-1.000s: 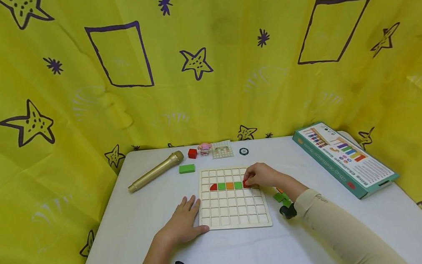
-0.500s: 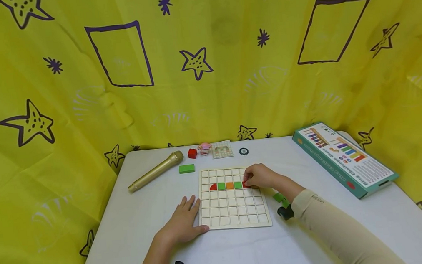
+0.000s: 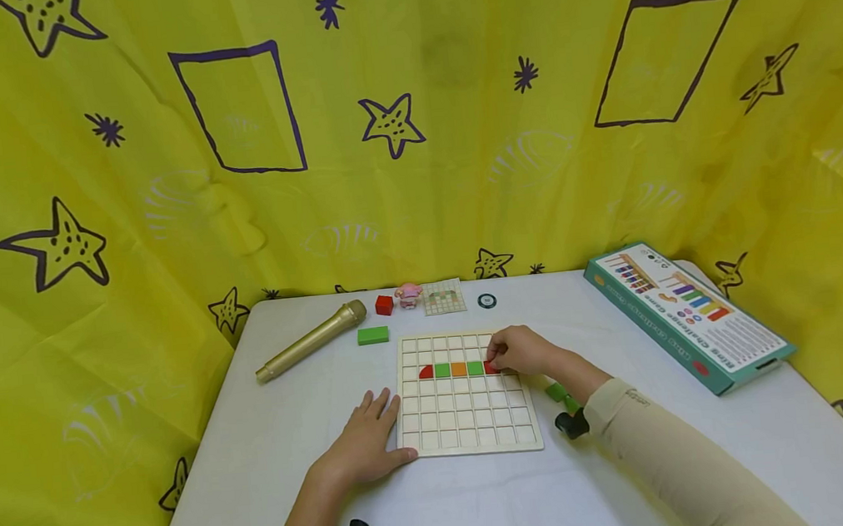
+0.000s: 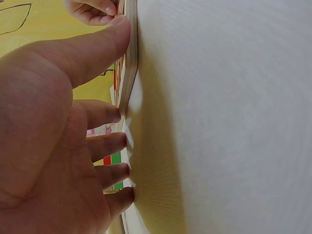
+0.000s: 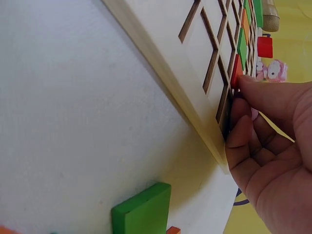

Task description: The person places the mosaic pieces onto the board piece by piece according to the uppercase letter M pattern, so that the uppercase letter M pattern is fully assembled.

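A pale wooden grid board (image 3: 468, 447) lies on the white table. Along one of its rows sit a rounded red tile (image 3: 427, 373), a green tile (image 3: 442, 371), an orange tile (image 3: 459, 369) and a second green tile (image 3: 475, 368). My right hand (image 3: 519, 350) pinches a red tile (image 5: 236, 70) between thumb and fingers at the right end of this row. Spread out beside the board, my left hand (image 3: 362, 444) has its fingertips on the table and its thumb at the near left corner. The right fingers partly hide the red tile.
Loose green tiles (image 5: 144, 209) lie right of the board. Behind it are a gold microphone (image 3: 311, 342), a green block (image 3: 373, 336), a red cube (image 3: 384, 305), a pink figurine (image 3: 408, 295), a pattern card (image 3: 443, 297) and a round token (image 3: 487, 301). A game box (image 3: 689, 315) lies at right.
My right hand has shifted very slightly, with the red tile settling in line with the row. The left hand has stayed in place.
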The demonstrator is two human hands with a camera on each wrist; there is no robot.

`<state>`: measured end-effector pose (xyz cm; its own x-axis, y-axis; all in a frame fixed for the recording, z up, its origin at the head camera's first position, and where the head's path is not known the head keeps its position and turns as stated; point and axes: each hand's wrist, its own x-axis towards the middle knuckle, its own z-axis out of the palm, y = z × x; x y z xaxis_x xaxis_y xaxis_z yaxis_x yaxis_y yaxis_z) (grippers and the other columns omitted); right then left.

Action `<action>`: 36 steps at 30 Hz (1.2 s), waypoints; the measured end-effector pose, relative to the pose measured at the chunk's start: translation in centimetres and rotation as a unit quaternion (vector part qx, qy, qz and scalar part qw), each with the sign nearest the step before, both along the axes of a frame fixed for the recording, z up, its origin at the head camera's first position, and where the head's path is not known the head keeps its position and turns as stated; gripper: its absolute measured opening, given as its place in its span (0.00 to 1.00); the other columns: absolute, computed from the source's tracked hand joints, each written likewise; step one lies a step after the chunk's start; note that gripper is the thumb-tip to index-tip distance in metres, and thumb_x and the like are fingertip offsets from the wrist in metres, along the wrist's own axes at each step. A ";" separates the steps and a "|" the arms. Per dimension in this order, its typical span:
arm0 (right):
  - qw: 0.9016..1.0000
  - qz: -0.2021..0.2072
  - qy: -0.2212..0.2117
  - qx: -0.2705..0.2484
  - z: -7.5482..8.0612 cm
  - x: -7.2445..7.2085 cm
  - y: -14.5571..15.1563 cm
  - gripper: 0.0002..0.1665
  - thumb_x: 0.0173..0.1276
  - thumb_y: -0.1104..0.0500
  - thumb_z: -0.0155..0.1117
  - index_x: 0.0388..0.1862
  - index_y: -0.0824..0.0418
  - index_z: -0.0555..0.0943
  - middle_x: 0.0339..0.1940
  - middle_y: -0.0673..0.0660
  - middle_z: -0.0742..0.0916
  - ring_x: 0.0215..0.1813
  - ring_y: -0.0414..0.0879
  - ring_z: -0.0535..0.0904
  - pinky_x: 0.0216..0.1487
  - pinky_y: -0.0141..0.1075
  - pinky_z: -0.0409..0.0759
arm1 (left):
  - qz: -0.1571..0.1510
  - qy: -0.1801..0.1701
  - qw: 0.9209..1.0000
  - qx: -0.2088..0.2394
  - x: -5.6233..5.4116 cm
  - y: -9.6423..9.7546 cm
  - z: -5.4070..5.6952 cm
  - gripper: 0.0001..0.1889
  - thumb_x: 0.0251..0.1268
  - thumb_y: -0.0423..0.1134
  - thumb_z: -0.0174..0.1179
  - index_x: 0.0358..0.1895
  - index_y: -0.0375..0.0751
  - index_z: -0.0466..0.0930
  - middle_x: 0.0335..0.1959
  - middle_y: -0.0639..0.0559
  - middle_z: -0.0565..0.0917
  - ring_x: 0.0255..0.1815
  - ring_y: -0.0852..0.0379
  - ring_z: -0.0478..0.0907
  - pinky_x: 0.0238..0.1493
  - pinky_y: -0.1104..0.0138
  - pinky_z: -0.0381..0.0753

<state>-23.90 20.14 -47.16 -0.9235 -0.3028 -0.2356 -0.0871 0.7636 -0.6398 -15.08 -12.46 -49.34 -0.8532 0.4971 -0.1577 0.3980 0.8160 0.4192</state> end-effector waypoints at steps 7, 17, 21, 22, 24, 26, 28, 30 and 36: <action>1.000 -0.011 0.005 -0.008 0.3 0.4 1.3 0.04 0.69 0.60 0.69 0.36 0.61 0.84 0.34 0.51 0.84 0.40 0.47 0.75 0.41 0.37 0.76 | -0.002 0.003 1.000 0.000 0.0 0.0 0.0 0.47 0.63 0.59 0.67 0.76 0.31 0.60 0.78 0.34 0.57 0.79 0.31 0.48 0.75 0.42 0.54; 1.000 -0.011 0.015 0.001 0.9 1.2 3.7 0.03 0.69 0.62 0.68 0.38 0.61 0.84 0.33 0.51 0.83 0.37 0.48 0.75 0.40 0.38 0.76 | 0.006 -0.005 1.000 -0.003 0.0 0.2 0.1 0.48 0.62 0.59 0.67 0.77 0.33 0.60 0.79 0.35 0.56 0.79 0.32 0.47 0.75 0.42 0.54; 1.000 -0.014 0.012 -0.001 0.7 1.6 4.6 0.02 0.69 0.63 0.67 0.38 0.61 0.84 0.33 0.52 0.83 0.36 0.48 0.75 0.38 0.38 0.77 | 0.004 -0.003 1.000 -0.002 0.0 0.1 0.1 0.48 0.63 0.59 0.67 0.77 0.32 0.59 0.79 0.35 0.56 0.79 0.32 0.47 0.75 0.42 0.54; 1.000 -0.015 0.011 -0.003 0.7 1.7 4.9 0.02 0.69 0.64 0.67 0.39 0.61 0.84 0.33 0.52 0.83 0.35 0.48 0.75 0.37 0.38 0.77 | 0.003 -0.002 1.000 -0.002 0.0 0.1 0.1 0.48 0.63 0.59 0.66 0.77 0.32 0.59 0.79 0.35 0.56 0.79 0.32 0.47 0.75 0.42 0.54; 1.000 -0.016 0.012 -0.003 0.7 2.0 5.3 0.02 0.68 0.64 0.66 0.39 0.61 0.85 0.33 0.52 0.83 0.35 0.47 0.75 0.37 0.38 0.77 | 0.002 -0.001 1.000 -0.003 0.0 0.1 0.1 0.48 0.63 0.59 0.66 0.77 0.32 0.59 0.79 0.34 0.56 0.79 0.32 0.47 0.75 0.42 0.54; 1.000 -0.019 0.012 -0.005 0.7 2.3 5.6 0.03 0.67 0.65 0.66 0.38 0.61 0.85 0.33 0.52 0.83 0.34 0.47 0.75 0.36 0.38 0.77 | 0.002 -0.003 1.000 -0.003 0.0 0.1 0.2 0.47 0.63 0.59 0.66 0.77 0.32 0.59 0.79 0.35 0.56 0.79 0.32 0.47 0.75 0.42 0.54; 1.000 -0.018 0.013 -0.008 0.7 2.6 6.0 0.03 0.67 0.65 0.66 0.38 0.61 0.85 0.33 0.51 0.84 0.33 0.47 0.75 0.34 0.37 0.77 | 0.002 -0.004 1.000 -0.005 0.0 0.1 0.2 0.47 0.63 0.59 0.66 0.77 0.32 0.59 0.79 0.35 0.56 0.79 0.32 0.47 0.75 0.42 0.54; 1.000 -0.016 0.010 -0.010 0.8 2.8 6.2 0.03 0.67 0.65 0.66 0.38 0.62 0.85 0.32 0.51 0.84 0.32 0.46 0.75 0.33 0.36 0.77 | 0.002 -0.004 1.000 -0.007 0.0 0.1 0.2 0.47 0.63 0.59 0.66 0.77 0.32 0.59 0.79 0.35 0.56 0.79 0.32 0.47 0.75 0.43 0.54; 1.000 -0.019 -0.008 -0.017 0.9 3.5 6.8 0.03 0.68 0.64 0.67 0.40 0.62 0.85 0.33 0.52 0.84 0.32 0.46 0.75 0.33 0.35 0.78 | 0.002 -0.004 1.000 -0.012 -0.2 0.1 0.0 0.48 0.63 0.60 0.66 0.77 0.33 0.59 0.79 0.35 0.56 0.79 0.32 0.47 0.75 0.43 0.54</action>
